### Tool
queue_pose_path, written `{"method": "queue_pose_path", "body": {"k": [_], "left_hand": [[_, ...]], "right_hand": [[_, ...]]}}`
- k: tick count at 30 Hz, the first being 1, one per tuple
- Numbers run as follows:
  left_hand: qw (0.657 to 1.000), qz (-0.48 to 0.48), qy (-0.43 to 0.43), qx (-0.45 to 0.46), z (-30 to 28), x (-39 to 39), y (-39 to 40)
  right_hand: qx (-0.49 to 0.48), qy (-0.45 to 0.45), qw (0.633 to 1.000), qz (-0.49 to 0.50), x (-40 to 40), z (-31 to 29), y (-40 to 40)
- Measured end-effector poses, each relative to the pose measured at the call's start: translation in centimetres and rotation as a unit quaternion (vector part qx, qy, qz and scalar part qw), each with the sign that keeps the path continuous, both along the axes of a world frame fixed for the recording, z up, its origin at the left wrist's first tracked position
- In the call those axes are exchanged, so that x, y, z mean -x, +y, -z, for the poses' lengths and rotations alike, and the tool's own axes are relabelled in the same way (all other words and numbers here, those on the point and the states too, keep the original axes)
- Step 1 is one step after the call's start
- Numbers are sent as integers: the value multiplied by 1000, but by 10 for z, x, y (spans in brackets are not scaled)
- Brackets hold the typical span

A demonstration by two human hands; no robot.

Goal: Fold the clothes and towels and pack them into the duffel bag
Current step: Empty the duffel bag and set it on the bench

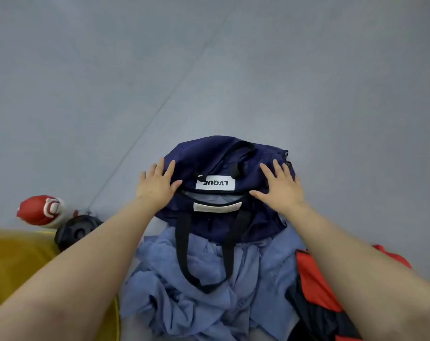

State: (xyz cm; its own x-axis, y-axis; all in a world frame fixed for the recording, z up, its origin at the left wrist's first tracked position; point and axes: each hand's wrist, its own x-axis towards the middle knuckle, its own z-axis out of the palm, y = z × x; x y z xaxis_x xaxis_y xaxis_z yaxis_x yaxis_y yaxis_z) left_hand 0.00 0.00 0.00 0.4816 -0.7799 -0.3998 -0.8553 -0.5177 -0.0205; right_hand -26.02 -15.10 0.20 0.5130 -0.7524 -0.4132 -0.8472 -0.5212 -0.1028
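Note:
A navy duffel bag (216,156) with a white label lies on the grey surface, its mouth slightly open towards me. My left hand (156,184) rests flat on its left side, fingers straight. My right hand (280,185) lies flat on the bag's right side, fingers spread. One black strap (182,244) of the bag hangs over a crumpled light blue garment (196,303) in front of me. A red and dark garment (314,286) lies at the right, partly under my right arm. A yellow cloth (14,262) sits at the left.
A red and white bottle (40,210) lies on its side at the left. Beside it is a black round object (77,230). The grey surface (209,70) stretches away beyond the bag.

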Motion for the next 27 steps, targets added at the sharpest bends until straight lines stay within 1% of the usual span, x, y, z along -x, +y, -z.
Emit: {"method": "queue_pose_path", "body": {"k": [6,10,12,14,16,18,21,25,27], "left_hand": [[996,-79,38,-7,45,-25,-7],[989,-129,75,23,68,-36,-16],[983,-154,91,39,77,-40,-20],[983,-156,82,45,85,-41,-22],[984,-150,67,72,89,-40,-21],[980,-155,64,104,88,-38,-20],[977,-162,57,130,80,-33,-18],[968,-187,75,152,63,-29,-15],[960,-208,88,165,50,-28,-13]], "right_hand": [[-14,20,997,76,-24,48,-12],[-19,7,991,132,-43,74,-22],[-14,11,990,143,-49,86,-22],[-7,19,989,145,-52,98,-21],[10,17,990,143,-51,106,-18],[36,8,991,130,-48,110,-14],[51,-29,990,127,-46,106,-11],[87,-79,985,126,-52,85,-11],[102,-87,983,121,-55,70,-12]]}}
